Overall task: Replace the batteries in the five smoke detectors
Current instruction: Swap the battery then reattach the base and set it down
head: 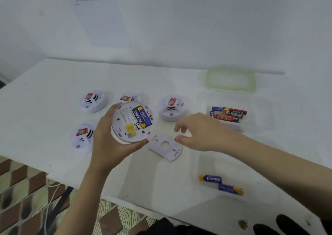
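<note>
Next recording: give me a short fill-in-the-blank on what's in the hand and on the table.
The left hand holds a smoke detector with ___ batteries in its open compartment.
___ other detectors stand on the table.
The lid at the table's back has a ___ rim.
Missing: two; four; green.

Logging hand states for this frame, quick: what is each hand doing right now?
Left hand: grips the opened smoke detector by its rim.
Right hand: open, fingers relaxed, holding nothing, near the loose cover plate.

Bright, flat daylight; soft shadows; overall blur, wide-angle warping.
</note>
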Available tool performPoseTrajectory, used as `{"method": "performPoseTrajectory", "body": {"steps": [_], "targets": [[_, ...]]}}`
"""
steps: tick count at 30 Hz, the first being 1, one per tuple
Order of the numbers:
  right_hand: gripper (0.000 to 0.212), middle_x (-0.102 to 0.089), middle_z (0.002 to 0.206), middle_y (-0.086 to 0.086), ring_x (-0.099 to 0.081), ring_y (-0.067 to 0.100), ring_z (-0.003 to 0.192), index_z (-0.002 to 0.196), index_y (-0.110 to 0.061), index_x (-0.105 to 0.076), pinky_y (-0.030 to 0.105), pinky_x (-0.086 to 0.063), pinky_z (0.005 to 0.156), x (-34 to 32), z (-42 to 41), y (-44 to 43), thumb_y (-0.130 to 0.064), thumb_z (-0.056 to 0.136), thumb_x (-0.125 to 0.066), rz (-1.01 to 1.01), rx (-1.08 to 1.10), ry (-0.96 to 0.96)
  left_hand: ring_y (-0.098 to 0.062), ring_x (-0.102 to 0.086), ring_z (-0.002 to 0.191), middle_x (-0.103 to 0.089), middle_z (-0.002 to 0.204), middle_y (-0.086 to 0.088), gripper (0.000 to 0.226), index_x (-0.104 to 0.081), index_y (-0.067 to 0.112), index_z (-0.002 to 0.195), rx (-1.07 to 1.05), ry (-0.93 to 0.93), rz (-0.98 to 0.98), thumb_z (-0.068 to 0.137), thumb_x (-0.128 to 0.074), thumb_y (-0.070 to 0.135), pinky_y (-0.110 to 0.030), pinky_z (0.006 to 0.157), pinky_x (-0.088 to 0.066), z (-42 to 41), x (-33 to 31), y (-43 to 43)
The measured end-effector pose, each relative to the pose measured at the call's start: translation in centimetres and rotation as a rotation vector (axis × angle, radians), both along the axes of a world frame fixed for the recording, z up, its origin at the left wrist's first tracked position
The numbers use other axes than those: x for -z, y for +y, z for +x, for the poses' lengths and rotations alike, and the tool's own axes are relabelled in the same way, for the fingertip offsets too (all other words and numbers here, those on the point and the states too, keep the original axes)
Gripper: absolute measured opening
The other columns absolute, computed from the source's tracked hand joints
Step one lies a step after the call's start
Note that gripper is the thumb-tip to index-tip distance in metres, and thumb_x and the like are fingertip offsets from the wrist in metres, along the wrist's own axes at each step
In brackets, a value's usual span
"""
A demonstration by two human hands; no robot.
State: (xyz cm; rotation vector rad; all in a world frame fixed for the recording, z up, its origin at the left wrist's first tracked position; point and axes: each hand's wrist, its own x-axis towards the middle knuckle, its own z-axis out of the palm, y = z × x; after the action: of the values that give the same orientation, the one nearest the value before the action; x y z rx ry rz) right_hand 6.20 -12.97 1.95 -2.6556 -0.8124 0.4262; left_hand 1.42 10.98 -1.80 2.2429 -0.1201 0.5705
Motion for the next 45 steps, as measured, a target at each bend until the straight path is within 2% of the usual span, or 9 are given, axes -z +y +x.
{"method": "performPoseTrajectory", "body": {"steps": [3, 5, 10, 15, 18, 21, 27, 33, 45], "targets": [[0.044, -0.062, 0.087, 0.000, -0.056, 0.022, 0.086, 0.088, -0.015, -0.062, 0.031, -0.037, 0.073, 0.8, -0.5, 2.9, -0.057, 0.087, -0.050, -0.244, -0.081, -0.168, 0.008, -0.051, 0.115, -0.054, 0.123, 0.024, 0.096, -0.049, 0.019, 0.133, 0.012, 0.020, 0.000, 0.050, -0.080, 0.057, -0.005, 0.090, -0.041, -0.2, 0.4, 1.8], [0.052, -0.047, 0.064, -0.001, -0.046, 0.021, 0.074, 0.063, -0.015, -0.045, 0.031, -0.026, 0.071, 1.3, -0.8, 4.5, -0.063, 0.083, -0.051, -0.367, -0.093, -0.231, 0.006, -0.051, 0.116, -0.054, 0.125, 0.023, 0.095, -0.048, 0.021, 0.132, 0.031, 0.024, -0.008, 0.050, -0.081, 0.056, -0.009, 0.093, -0.042, -0.3, 0.6, 2.7], [0.053, -0.038, 0.068, -0.001, -0.036, 0.021, 0.078, 0.062, -0.015, -0.035, 0.032, -0.022, 0.075, 2.3, -1.2, 6.5, -0.059, 0.083, -0.055, -0.472, -0.027, -0.264, -0.005, -0.053, 0.118, -0.058, 0.126, 0.013, 0.097, -0.048, 0.019, 0.133, 0.064, 0.050, 0.001, 0.050, -0.081, 0.057, -0.026, 0.097, -0.046, 0.0, 1.2, 4.7], [0.036, -0.035, 0.066, -0.003, -0.035, 0.019, 0.075, 0.058, -0.019, -0.035, 0.030, -0.022, 0.070, 1.9, -1.4, 6.7, -0.039, 0.081, -0.054, -0.343, 0.070, -0.285, -0.007, -0.054, 0.119, -0.058, 0.126, 0.010, 0.099, -0.048, 0.019, 0.134, 0.095, 0.079, -0.059, 0.049, -0.082, 0.057, -0.034, 0.098, -0.049, 0.6, 1.4, 6.3], [0.027, -0.057, 0.077, -0.001, -0.049, 0.019, 0.073, 0.081, -0.016, -0.058, 0.031, -0.037, 0.069, 1.7, -1.1, 6.0, -0.042, 0.074, -0.056, -0.107, 0.194, -0.263, -0.013, -0.050, 0.124, -0.053, 0.130, 0.012, 0.102, -0.046, 0.019, 0.136, 0.080, 0.070, -0.091, 0.047, -0.081, 0.058, -0.039, 0.102, -0.046, 1.2, 1.4, 6.8], [0.040, -0.059, 0.095, -0.001, -0.055, 0.018, 0.087, 0.108, -0.021, -0.061, 0.032, -0.045, 0.081, 1.7, -0.9, 5.1, -0.041, 0.074, -0.064, 0.144, 0.252, -0.206, -0.013, -0.050, 0.123, -0.050, 0.129, 0.017, 0.099, -0.047, 0.018, 0.133, 0.118, 0.031, -0.097, 0.047, -0.081, 0.055, -0.028, 0.103, -0.044, 1.9, 0.8, 7.0], [0.059, -0.047, 0.109, -0.012, -0.043, -0.001, 0.106, 0.123, -0.025, -0.057, 0.011, -0.031, 0.093, 1.2, -1.2, 5.9, -0.048, 0.069, -0.064, 0.526, 0.229, -0.298, -0.002, -0.055, 0.117, -0.058, 0.124, 0.021, 0.097, -0.044, 0.031, 0.130, 0.244, 0.095, -0.257, 0.043, -0.086, 0.043, -0.020, 0.092, -0.050, 2.8, -0.3, 7.1], [0.060, -0.052, 0.114, -0.016, -0.041, -0.003, 0.108, 0.126, -0.033, -0.055, 0.014, -0.029, 0.094, 0.4, -0.7, 8.2, -0.053, 0.070, -0.065, 0.565, 0.200, -0.342, -0.007, -0.057, 0.116, -0.057, 0.119, 0.024, 0.091, -0.044, 0.029, 0.119, 0.348, 0.116, -0.356, 0.040, -0.089, 0.033, -0.020, 0.087, -0.050, 3.8, -1.2, 7.4], [0.061, -0.044, 0.116, -0.025, -0.035, -0.003, 0.108, 0.127, -0.045, -0.053, 0.017, -0.028, 0.090, 0.0, 0.9, 10.9, -0.061, 0.069, -0.061, 0.520, 0.193, -0.249, -0.002, -0.055, 0.116, -0.057, 0.125, 0.018, 0.098, -0.048, 0.013, 0.128, 0.532, 0.108, -0.179, 0.042, -0.094, 0.022, -0.009, 0.090, -0.043, 5.5, -2.7, 9.0]]}}
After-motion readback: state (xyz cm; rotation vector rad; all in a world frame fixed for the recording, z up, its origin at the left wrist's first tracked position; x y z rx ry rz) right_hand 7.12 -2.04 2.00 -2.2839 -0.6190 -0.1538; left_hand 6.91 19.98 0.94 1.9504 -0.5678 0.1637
